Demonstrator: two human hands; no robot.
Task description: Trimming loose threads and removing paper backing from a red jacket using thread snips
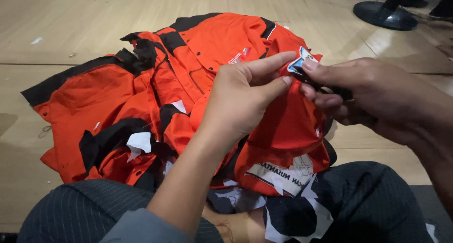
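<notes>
The orange garment (288, 125) is held raised above the person's lap, in front of the heap of orange-and-black garments (141, 106) on the wooden floor (71, 25). The left hand (240, 101) pinches a fold of its fabric between thumb and forefinger, apparently to keep the cloth taut. The right hand (368, 96), just right of that fold, pinches a small blue-and-white patch (299, 63) at the fabric's top edge and also holds a dark object, not identifiable. No container is visible. A fan base (384, 14) stands well beyond the garment.
</notes>
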